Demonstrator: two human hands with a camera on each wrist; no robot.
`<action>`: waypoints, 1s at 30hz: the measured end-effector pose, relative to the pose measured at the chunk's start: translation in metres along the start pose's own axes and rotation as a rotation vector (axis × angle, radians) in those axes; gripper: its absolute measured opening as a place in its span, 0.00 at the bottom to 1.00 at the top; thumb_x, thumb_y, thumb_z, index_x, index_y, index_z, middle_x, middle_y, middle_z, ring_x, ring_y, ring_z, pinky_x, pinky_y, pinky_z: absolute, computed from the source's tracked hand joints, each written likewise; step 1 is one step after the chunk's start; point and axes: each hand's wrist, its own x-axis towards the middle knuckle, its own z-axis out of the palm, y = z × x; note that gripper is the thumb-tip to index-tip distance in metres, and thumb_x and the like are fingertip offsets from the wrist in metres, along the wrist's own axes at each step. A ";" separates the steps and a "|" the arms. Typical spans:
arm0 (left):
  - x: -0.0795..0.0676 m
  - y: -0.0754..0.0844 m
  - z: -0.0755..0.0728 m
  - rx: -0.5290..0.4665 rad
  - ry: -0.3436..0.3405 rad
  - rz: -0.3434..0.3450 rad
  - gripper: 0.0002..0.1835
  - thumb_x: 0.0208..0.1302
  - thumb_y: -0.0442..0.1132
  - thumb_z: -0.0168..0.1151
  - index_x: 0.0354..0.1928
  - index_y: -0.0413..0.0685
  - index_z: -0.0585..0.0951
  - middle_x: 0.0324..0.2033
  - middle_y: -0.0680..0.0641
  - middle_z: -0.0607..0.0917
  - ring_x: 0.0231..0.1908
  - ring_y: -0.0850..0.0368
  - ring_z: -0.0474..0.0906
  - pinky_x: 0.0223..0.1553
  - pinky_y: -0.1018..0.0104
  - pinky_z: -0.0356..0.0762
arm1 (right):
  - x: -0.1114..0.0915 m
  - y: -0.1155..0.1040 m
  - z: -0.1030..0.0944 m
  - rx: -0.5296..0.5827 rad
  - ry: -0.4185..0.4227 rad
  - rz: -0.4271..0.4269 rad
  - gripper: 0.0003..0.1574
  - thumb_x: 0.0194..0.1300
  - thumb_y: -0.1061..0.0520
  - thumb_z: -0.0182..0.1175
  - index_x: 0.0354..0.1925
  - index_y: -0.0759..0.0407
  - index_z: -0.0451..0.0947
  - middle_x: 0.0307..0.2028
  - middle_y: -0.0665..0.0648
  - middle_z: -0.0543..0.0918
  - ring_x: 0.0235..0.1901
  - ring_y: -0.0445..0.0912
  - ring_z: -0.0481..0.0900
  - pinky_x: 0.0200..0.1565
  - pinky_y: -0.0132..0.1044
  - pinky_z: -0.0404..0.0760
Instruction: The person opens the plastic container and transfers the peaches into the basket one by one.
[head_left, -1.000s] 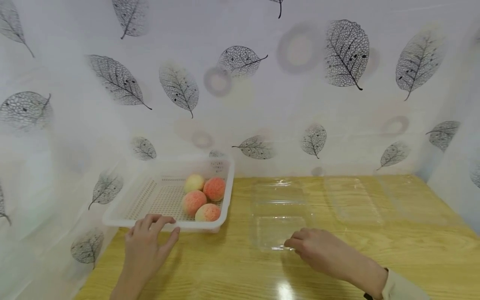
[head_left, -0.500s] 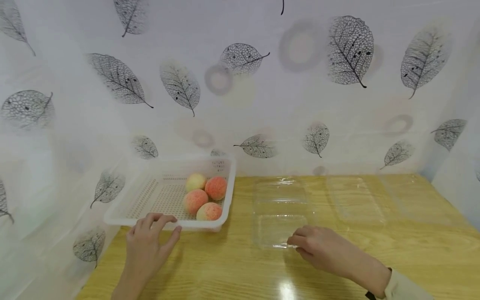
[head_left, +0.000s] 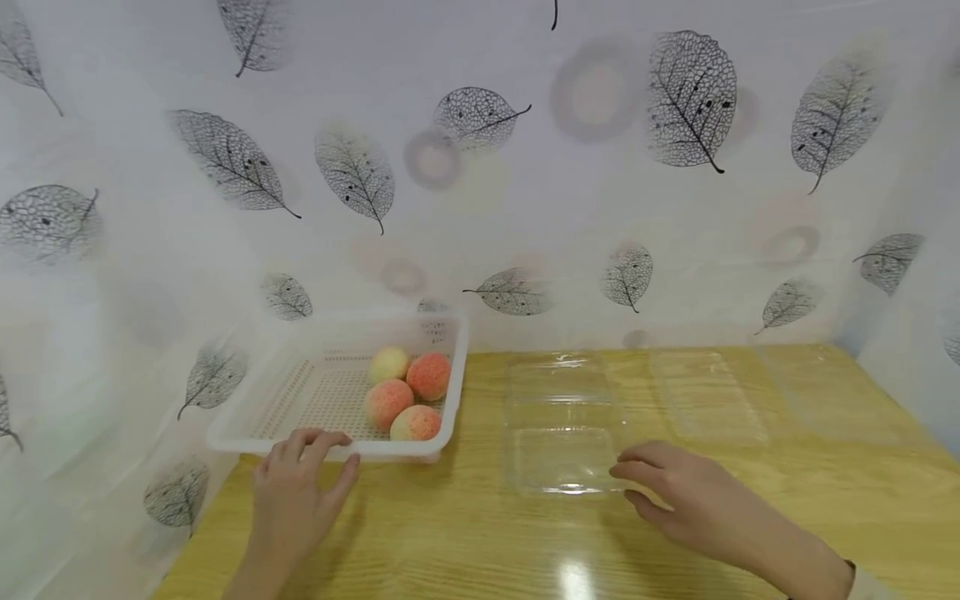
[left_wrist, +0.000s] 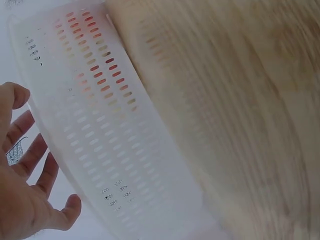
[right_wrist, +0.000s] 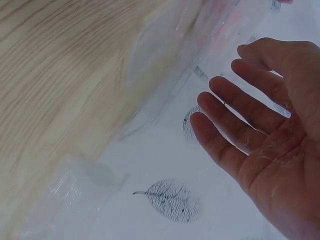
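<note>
In the head view, a white plastic basket [head_left: 322,448] with a perforated floor sits at the left. Several red-and-yellow peaches [head_left: 389,404] are gathered at its right end. My left hand [head_left: 296,487] is at the basket's front rim, its fingers loosely bent over the edge and the thumb apart in front. The left wrist view has these spread fingers [left_wrist: 32,155] alongside the slotted basket wall [left_wrist: 100,125]. A clear plastic container [head_left: 562,458] stands right of the basket. Just beside its front right corner is my right hand [head_left: 693,500], relaxed and holding nothing.
Farther right on the wooden table [head_left: 465,533] lie another clear plastic container [head_left: 708,400] and a faint transparent piece [head_left: 825,392]. A white leaf-printed sheet [head_left: 525,208] hangs along the back and sides of the table.
My right hand has let go of the clear container's front edge and moved right, its fingers spreading. The left hand stays at the basket rim; the peaches have not moved.
</note>
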 end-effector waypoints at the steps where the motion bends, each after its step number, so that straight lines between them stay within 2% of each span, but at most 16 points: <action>1: 0.001 0.000 -0.001 0.000 -0.008 0.008 0.13 0.54 0.42 0.76 0.40 0.54 0.85 0.39 0.45 0.83 0.42 0.36 0.80 0.44 0.29 0.72 | -0.004 0.001 -0.003 -0.007 -0.003 0.024 0.17 0.57 0.56 0.77 0.46 0.49 0.85 0.43 0.47 0.86 0.38 0.43 0.86 0.37 0.27 0.83; 4: 0.005 -0.003 -0.005 -0.025 -0.019 0.050 0.10 0.57 0.39 0.74 0.42 0.51 0.86 0.38 0.46 0.85 0.40 0.38 0.81 0.42 0.32 0.74 | -0.017 0.002 -0.012 -0.047 0.009 0.088 0.11 0.68 0.46 0.69 0.46 0.46 0.86 0.43 0.45 0.86 0.38 0.42 0.86 0.37 0.26 0.82; 7: 0.010 -0.007 -0.010 -0.045 0.000 0.090 0.08 0.61 0.34 0.71 0.42 0.46 0.86 0.36 0.46 0.86 0.37 0.44 0.83 0.38 0.40 0.78 | -0.030 0.005 -0.019 -0.076 0.020 0.148 0.16 0.72 0.38 0.61 0.46 0.44 0.86 0.43 0.44 0.86 0.38 0.42 0.87 0.37 0.25 0.82; 9: 0.013 -0.009 -0.013 -0.058 0.014 0.096 0.06 0.62 0.32 0.70 0.41 0.43 0.86 0.35 0.45 0.87 0.37 0.46 0.83 0.38 0.44 0.78 | -0.038 0.007 -0.023 -0.098 0.013 0.187 0.15 0.70 0.39 0.65 0.46 0.44 0.86 0.43 0.44 0.86 0.39 0.43 0.87 0.37 0.26 0.82; 12: 0.014 -0.008 -0.017 -0.050 -0.001 0.082 0.07 0.63 0.35 0.71 0.42 0.43 0.87 0.37 0.46 0.88 0.39 0.45 0.84 0.39 0.44 0.78 | -0.047 0.009 -0.028 -0.114 -0.011 0.238 0.17 0.58 0.47 0.76 0.46 0.45 0.86 0.43 0.44 0.86 0.39 0.43 0.86 0.35 0.29 0.83; 15: 0.010 -0.006 -0.018 -0.026 -0.043 0.080 0.09 0.62 0.38 0.72 0.43 0.47 0.87 0.39 0.46 0.88 0.41 0.43 0.85 0.39 0.41 0.77 | -0.057 0.010 -0.031 -0.124 -0.038 0.281 0.24 0.48 0.53 0.81 0.46 0.46 0.86 0.42 0.44 0.86 0.38 0.42 0.86 0.33 0.31 0.83; 20: 0.001 0.001 -0.021 0.034 -0.104 0.133 0.17 0.58 0.41 0.73 0.50 0.52 0.86 0.47 0.45 0.88 0.46 0.40 0.85 0.39 0.34 0.78 | -0.076 0.008 -0.037 -0.189 -0.081 0.377 0.31 0.41 0.57 0.83 0.47 0.48 0.86 0.42 0.44 0.86 0.38 0.46 0.86 0.31 0.34 0.83; 23: -0.004 0.006 -0.024 0.069 -0.152 0.158 0.24 0.58 0.45 0.73 0.57 0.53 0.84 0.54 0.44 0.86 0.50 0.39 0.84 0.42 0.31 0.78 | -0.086 0.009 -0.041 -0.209 -0.137 0.481 0.33 0.41 0.58 0.82 0.49 0.49 0.85 0.44 0.46 0.86 0.39 0.50 0.85 0.30 0.38 0.83; 25: -0.007 0.010 -0.026 0.104 -0.192 0.159 0.28 0.58 0.48 0.73 0.61 0.55 0.82 0.58 0.44 0.84 0.54 0.38 0.82 0.44 0.29 0.77 | -0.092 0.012 -0.044 -0.208 -0.156 0.526 0.34 0.43 0.55 0.82 0.51 0.52 0.84 0.46 0.51 0.86 0.41 0.54 0.85 0.32 0.46 0.84; 27: -0.009 0.013 -0.027 0.148 -0.254 0.141 0.33 0.58 0.52 0.73 0.66 0.57 0.78 0.63 0.44 0.81 0.59 0.36 0.79 0.48 0.26 0.75 | -0.097 0.014 -0.045 -0.188 -0.171 0.575 0.37 0.47 0.51 0.81 0.56 0.54 0.82 0.51 0.56 0.85 0.45 0.58 0.84 0.36 0.54 0.84; 30: -0.014 0.019 -0.028 0.201 -0.356 0.087 0.39 0.59 0.58 0.72 0.72 0.62 0.72 0.70 0.44 0.75 0.67 0.33 0.71 0.52 0.19 0.69 | -0.106 0.017 -0.046 -0.172 -0.173 0.602 0.47 0.50 0.44 0.80 0.64 0.57 0.75 0.58 0.64 0.81 0.51 0.66 0.80 0.39 0.66 0.80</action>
